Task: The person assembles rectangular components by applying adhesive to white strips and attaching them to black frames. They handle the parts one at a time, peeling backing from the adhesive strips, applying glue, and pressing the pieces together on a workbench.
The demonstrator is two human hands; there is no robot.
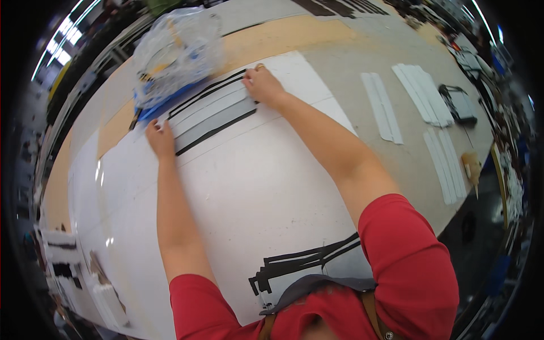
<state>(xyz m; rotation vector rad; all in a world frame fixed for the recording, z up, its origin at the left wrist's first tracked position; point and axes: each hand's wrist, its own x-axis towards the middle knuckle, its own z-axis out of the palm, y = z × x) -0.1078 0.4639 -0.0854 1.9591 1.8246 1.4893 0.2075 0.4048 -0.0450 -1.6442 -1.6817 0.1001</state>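
A flat white and grey panel [215, 120] with black strips along its long edges lies slantwise on the white board [255, 187]. At its left end, my left hand [160, 139] has its fingers closed on the upper corner. My right hand [265, 88] pinches the far right corner beside the black strip, with a ring on one finger. Both arms are stretched far forward. Close to my body, a stack of similar black-edged pieces [309, 260] is fanned out, partly hidden by my apron and right sleeve.
Just beyond the panel sits a clear plastic bag [181, 54] on something blue. White strips [382, 107] and a wider white stack [422, 93] lie to the right, near a small pointed tan tool [471, 168]. Dark brown strips [340, 8] rest at the far edge.
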